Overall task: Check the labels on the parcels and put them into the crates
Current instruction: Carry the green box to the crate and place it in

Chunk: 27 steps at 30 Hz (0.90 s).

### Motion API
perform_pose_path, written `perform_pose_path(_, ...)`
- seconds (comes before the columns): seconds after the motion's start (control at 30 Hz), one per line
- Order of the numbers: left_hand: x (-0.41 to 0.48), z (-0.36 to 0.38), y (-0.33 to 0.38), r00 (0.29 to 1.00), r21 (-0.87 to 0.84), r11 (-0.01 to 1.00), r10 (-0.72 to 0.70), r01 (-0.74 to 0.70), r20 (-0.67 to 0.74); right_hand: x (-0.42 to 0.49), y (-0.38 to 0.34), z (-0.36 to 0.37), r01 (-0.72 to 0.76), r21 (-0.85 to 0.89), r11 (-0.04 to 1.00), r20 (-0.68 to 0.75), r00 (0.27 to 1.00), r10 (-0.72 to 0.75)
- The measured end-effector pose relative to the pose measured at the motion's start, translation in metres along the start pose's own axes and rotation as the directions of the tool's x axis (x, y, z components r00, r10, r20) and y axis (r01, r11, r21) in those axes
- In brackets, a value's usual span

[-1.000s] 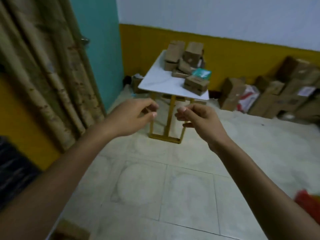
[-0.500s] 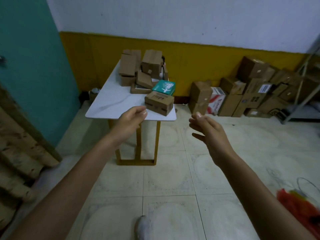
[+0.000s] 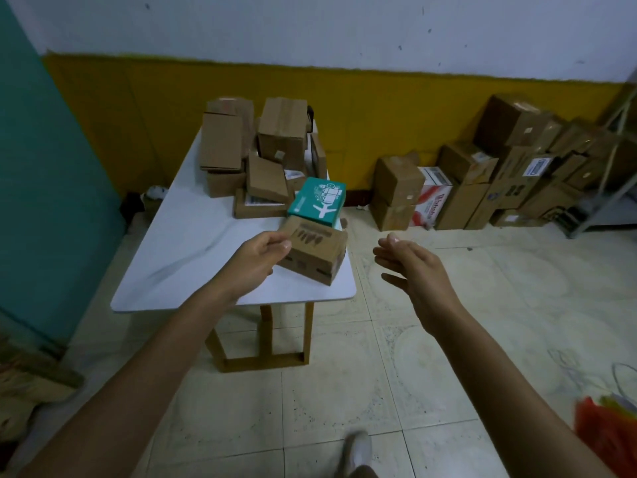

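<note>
A small brown cardboard parcel [image 3: 317,250] with dark printed marks lies near the front right corner of the white table [image 3: 193,250]. My left hand [image 3: 255,260] reaches it, and thumb and fingertips touch its left end; the parcel still rests on the tabletop. Right behind it sits a teal box [image 3: 319,201] with a white aeroplane print. Further back stands a pile of several brown parcels [image 3: 255,150]. My right hand [image 3: 413,267] hovers to the right of the table, over the floor, fingers spread and holding nothing. No crate is in view.
Several larger cartons [image 3: 482,174] are stacked on the floor along the yellow wall at right, beside a metal rack [image 3: 613,167]. Something red and orange [image 3: 606,432] lies at the lower right edge. My foot [image 3: 358,450] is on the tiled floor. A teal wall [image 3: 41,188] runs at left.
I have come closer to the table and the view has swung right. My left hand moved forward onto the brown parcel's end; my right hand opened and spread apart from the left.
</note>
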<state>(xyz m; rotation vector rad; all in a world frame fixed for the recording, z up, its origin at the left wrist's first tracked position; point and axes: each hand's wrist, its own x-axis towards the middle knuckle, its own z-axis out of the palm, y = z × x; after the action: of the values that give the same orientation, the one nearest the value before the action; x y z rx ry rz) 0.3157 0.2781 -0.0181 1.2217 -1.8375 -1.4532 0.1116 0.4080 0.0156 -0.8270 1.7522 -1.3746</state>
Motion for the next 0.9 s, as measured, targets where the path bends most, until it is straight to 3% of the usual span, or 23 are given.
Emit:
perform_pose_path(0.27,0.131,0.009,0.001,0.993,0.009,0.994,-0.108,0.108,-0.039,0.156,0.011,-0.004,-0.084,-0.034,0.996,0.046,0.995,0.085)
perform_pose_path(0.53,0.255,0.029,-0.009,0.946,0.070,0.956,-0.268,0.284,-0.182,0.313,0.039,0.013,-0.215,-0.083,0.973,0.184,0.956,0.227)
perform_pose_path(0.67,0.293,0.028,-0.029,0.912,0.131,0.914,-0.351,0.383,-0.214,0.358,0.064,0.024,-0.301,-0.069,0.951,0.192,0.932,0.309)
perform_pose_path(0.9,0.353,0.030,-0.068,0.881,0.125,0.896,-0.381,0.427,-0.281,0.410,0.106,0.063,-0.438,-0.142,0.888,0.168,0.873,0.457)
